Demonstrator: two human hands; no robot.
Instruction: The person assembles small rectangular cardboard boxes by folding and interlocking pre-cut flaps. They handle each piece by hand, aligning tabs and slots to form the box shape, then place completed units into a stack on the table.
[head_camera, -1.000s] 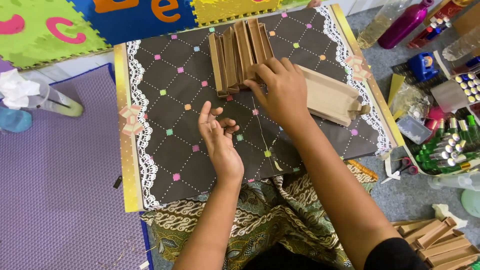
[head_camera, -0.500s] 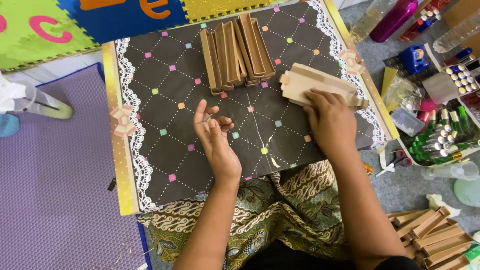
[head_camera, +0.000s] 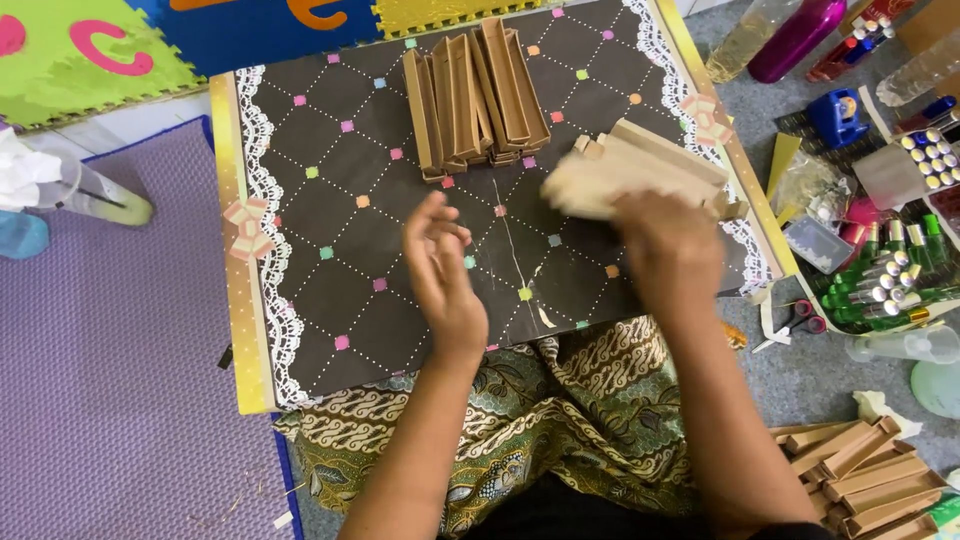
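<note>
A dark board (head_camera: 330, 260) with coloured squares and a lace edge lies across my lap. At its far middle stands a row of folded brown cardboard pieces (head_camera: 475, 95). My right hand (head_camera: 668, 245) grips a pale folded cardboard piece (head_camera: 600, 180), blurred by motion, just left of a small stack of the same pale pieces (head_camera: 680, 160) at the board's right side. My left hand (head_camera: 440, 270) hovers over the middle of the board, fingers apart, holding nothing.
Right of the board are small green bottles (head_camera: 880, 270), a blue tape dispenser (head_camera: 838, 115), scissors (head_camera: 800, 320) and a pink bottle (head_camera: 795, 40). More brown cardboard pieces (head_camera: 870, 475) lie at the lower right. A purple mat (head_camera: 110, 380) and foam letter tiles (head_camera: 100, 50) lie left.
My right hand went from the brown row to the pale stack on the right and now pulls one pale piece leftward. My left hand stayed over the board's middle.
</note>
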